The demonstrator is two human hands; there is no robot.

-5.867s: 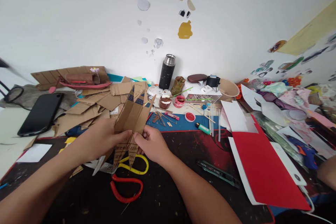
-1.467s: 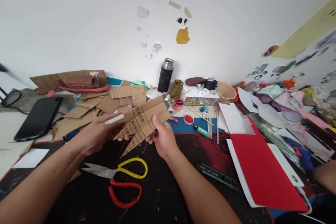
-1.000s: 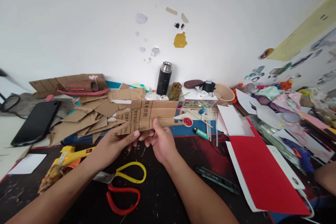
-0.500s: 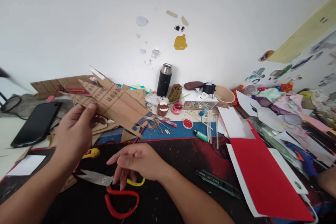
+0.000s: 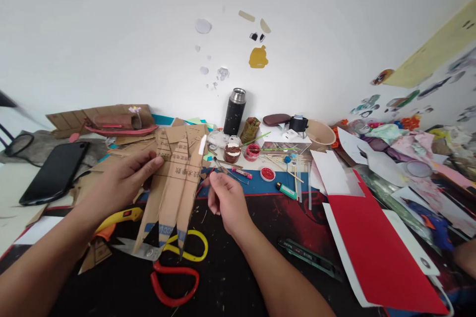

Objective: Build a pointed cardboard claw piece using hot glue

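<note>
My left hand (image 5: 126, 181) pinches a brown cardboard piece (image 5: 174, 173) between thumb and fingers at its left edge. The cardboard has long pointed strips hanging downward, printed dark characters, blue marks near the tips and a white patch at its top right corner. My right hand (image 5: 229, 200) is just right of the cardboard, apart from it, with fingers curled in and nothing visible in them. Under the strip tips lie scissors (image 5: 176, 285) with one red and one yellow handle, blades partly covered. A yellow-and-orange tool (image 5: 124, 215) lies beside my left wrist, partly hidden.
A black phone (image 5: 55, 173) and a model boat (image 5: 119, 126) are at the left. Behind stand a black flask (image 5: 235, 111) and paint pots (image 5: 252, 152). A green utility knife (image 5: 310, 258), red sheet (image 5: 383, 247) and glue gun (image 5: 427, 225) lie right. Someone's arm (image 5: 464, 260) shows there.
My left hand has turned the cardboard from slanting sideways to hanging points-down, moving it right over the scissors. My right hand has risen from above the scissors to the cardboard's right side, its fingers curling in.
</note>
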